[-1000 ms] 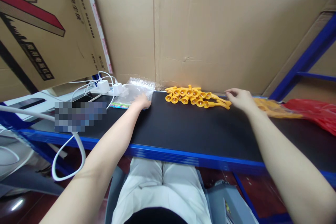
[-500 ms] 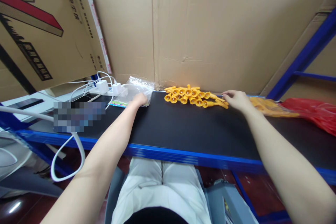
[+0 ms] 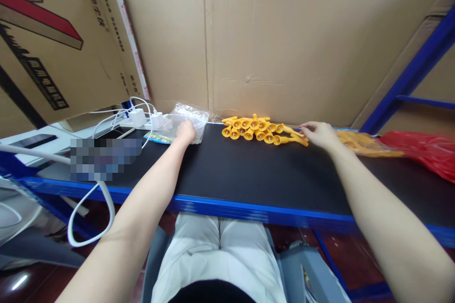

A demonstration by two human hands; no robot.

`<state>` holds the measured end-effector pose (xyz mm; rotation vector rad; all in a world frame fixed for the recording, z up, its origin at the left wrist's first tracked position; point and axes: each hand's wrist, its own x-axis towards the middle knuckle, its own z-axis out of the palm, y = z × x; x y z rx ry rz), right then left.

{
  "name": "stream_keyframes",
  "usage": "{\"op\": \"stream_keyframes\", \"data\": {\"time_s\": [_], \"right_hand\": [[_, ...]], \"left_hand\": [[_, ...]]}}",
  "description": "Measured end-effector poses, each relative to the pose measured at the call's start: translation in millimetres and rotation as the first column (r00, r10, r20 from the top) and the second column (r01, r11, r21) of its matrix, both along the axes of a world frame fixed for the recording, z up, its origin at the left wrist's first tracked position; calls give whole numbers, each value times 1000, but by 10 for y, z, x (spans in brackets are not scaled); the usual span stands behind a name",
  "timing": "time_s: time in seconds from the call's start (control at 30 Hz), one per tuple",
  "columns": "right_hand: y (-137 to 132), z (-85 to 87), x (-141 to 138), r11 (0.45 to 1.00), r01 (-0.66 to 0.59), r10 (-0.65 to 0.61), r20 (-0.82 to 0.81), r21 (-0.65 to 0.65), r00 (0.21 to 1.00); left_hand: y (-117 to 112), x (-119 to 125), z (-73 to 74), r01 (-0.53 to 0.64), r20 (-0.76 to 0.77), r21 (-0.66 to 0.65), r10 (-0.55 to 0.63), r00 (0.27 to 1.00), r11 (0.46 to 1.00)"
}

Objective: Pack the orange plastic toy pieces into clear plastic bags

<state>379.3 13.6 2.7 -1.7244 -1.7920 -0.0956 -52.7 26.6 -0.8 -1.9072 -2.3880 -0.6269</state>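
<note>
Touching a limp, probably slippery bag [image 3: 194,114], the curled left hand [image 3: 186,132] hides its grip; rightward on the surface [image 3: 231,170], likely light, stiff yellow pieces [image 3: 262,126] suit pinching by their stems [image 3: 300,139], near the half-spread right hand [image 3: 320,135], hold unclear.

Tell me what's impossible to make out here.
All in the head view:
Left hand: fingertips hidden behind the hand itself, so its grip on the clear bag is unclear.
Right hand: fingertips too small to tell whether they touch the yellow pieces.
Red plastic: cut off by the right edge.
Pixelated patch: mosaic covers whatever lies there.
</note>
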Motion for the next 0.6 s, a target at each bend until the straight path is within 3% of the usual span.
{"op": "stream_keyframes", "data": {"time_s": [0.23, 0.37, 0.5, 0.6], "right_hand": [[14, -23, 19, 1000, -10, 9, -41, -18, 999], [7, -18, 11, 1000, -7, 6, -29, -13, 1000], [6, -16, 9, 1000, 1, -1, -12, -21, 1000], [6, -16, 4, 1000, 1, -1, -4, -28, 1000]], "left_hand": [[-213, 94, 223, -130, 146, 207, 101, 984, 970], [-265, 142, 287, -109, 148, 293, 67, 987, 950], [-252, 163, 211, 0, 82, 211, -17, 997, 977], [-216, 147, 109, 106, 66, -37, -104, 992, 994]]}}
